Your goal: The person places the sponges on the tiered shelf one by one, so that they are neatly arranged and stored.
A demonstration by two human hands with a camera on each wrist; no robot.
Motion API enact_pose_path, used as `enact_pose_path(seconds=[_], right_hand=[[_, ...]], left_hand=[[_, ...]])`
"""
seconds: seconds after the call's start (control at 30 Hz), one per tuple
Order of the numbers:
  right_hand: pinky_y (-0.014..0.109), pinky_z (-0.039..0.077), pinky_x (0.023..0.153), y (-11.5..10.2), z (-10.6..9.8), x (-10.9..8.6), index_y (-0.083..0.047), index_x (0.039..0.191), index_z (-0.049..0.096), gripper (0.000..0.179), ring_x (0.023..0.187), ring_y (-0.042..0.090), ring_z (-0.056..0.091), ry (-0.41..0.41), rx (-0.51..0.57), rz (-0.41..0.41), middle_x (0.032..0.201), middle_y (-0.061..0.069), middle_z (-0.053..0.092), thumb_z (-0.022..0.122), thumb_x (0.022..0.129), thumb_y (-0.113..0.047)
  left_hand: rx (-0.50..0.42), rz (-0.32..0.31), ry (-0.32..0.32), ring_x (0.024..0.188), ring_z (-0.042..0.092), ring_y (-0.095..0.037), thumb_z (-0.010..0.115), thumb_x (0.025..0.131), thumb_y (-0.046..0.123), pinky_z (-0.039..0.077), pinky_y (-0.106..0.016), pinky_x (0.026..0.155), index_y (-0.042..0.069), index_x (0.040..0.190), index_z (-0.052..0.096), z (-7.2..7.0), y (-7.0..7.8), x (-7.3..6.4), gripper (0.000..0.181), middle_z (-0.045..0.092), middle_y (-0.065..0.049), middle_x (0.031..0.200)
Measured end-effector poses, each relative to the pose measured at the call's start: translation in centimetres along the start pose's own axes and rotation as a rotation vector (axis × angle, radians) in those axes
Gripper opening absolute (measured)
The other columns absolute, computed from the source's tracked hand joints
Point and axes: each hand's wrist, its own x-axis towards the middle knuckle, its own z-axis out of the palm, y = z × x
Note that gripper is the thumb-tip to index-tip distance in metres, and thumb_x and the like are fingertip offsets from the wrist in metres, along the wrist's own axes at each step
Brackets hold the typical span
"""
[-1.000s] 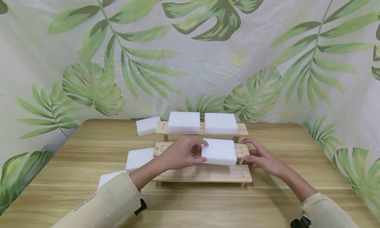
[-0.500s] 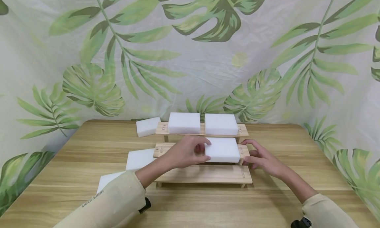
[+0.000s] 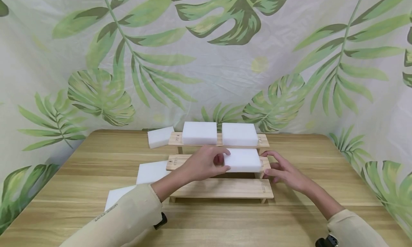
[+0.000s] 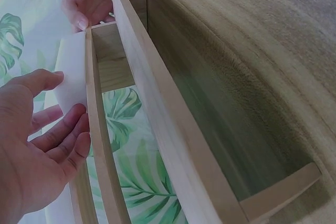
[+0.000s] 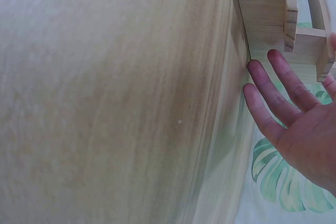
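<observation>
A white foam block (image 3: pixel 243 160) lies over the right part of the middle board of a three-tier wooden display stand (image 3: pixel 222 188). My left hand (image 3: pixel 206 164) pinches its left end, thumb at the front edge and fingers behind. The left wrist view shows the same block (image 4: pixel 72 72) against the board's edge. At the right end of that board, my right hand (image 3: pixel 284 172) holds the stand between thumb and index finger. Its other fingers (image 5: pixel 286 74) extend straight beside the stand's side in the right wrist view.
Two foam blocks (image 3: pixel 200 132) sit side by side on the top board. More white blocks (image 3: pixel 161 136) lie on the wooden table (image 3: pixel 206 222) left of the stand, one partly behind my left sleeve (image 3: pixel 128 213). A leaf-patterned cloth (image 3: pixel 225 68) hangs behind the table.
My left hand has slid the foam block rightward and slightly back along the middle board, toward its right end. The right hand has stayed in place.
</observation>
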Motion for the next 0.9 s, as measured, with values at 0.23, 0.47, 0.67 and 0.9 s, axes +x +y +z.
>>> enact_pose_path(seconds=[0.23, 0.47, 0.67, 0.9], right_hand=[[0.041, 0.057, 0.075, -0.02, -0.02, -0.01, -0.004, 0.148, 0.031, 0.051, 0.101, 0.033, 0.067, 0.002, -0.010, 0.008, 0.100, 0.021, 0.070, 0.057, 0.105, -0.016], [0.042, 0.057, 0.076, 0.00, -0.06, -0.01, -0.004, 0.148, 0.031, 0.052, 0.101, 0.034, 0.067, 0.002, -0.017, 0.016, 0.100, 0.022, 0.070, 0.058, 0.105, -0.016], [0.042, 0.056, 0.076, 0.03, -0.04, 0.01, -0.005, 0.148, 0.031, 0.052, 0.101, 0.033, 0.067, 0.003, -0.018, 0.020, 0.101, 0.022, 0.070, 0.058, 0.105, -0.016], [0.041, 0.056, 0.075, -0.03, -0.04, 0.01, -0.004, 0.148, 0.030, 0.052, 0.099, 0.028, 0.068, 0.006, -0.018, 0.017, 0.098, 0.019, 0.070, 0.058, 0.105, -0.016]], left_hand=[[0.004, -0.003, 0.003, 0.071, 0.058, -0.010, 0.081, 0.089, 0.012, 0.051, -0.021, 0.073, 0.000, 0.112, 0.072, 0.23, -0.09, 0.31, 0.027, 0.065, 0.002, 0.076], [-0.012, -0.007, 0.001, 0.071, 0.060, -0.013, 0.082, 0.088, 0.010, 0.051, -0.021, 0.073, -0.001, 0.111, 0.072, 0.23, -0.09, 0.37, 0.027, 0.065, 0.002, 0.075], [-0.019, -0.004, 0.001, 0.073, 0.062, -0.016, 0.082, 0.088, 0.010, 0.055, -0.027, 0.074, -0.002, 0.113, 0.072, 0.21, -0.15, 0.30, 0.029, 0.065, 0.001, 0.076], [-0.091, -0.011, 0.010, 0.082, 0.063, -0.016, 0.081, 0.089, 0.009, 0.056, -0.027, 0.079, -0.001, 0.114, 0.072, -0.51, -0.32, -0.35, 0.029, 0.066, -0.001, 0.083]])
